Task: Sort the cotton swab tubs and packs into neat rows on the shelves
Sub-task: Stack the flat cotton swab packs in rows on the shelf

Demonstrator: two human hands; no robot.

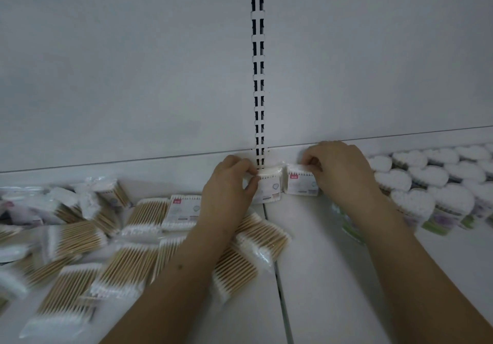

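Note:
Two cotton swab packs stand upright at the back of the white shelf (306,250), side by side below the slotted upright. My left hand (229,183) pinches the left pack (269,186) at its left edge. My right hand (341,167) grips the top right of the right pack (298,183). A loose heap of wooden-stick swab packs (128,253) lies flat on the shelf to the left, partly under my left forearm. Heart-shaped swab tubs (426,183) stand in rows at the right.
The white back panel rises behind the shelf, with a slotted upright (258,77) at its middle. A seam (277,277) between two shelf boards runs toward me. A green-labelled pack (352,226) lies blurred beside my right forearm.

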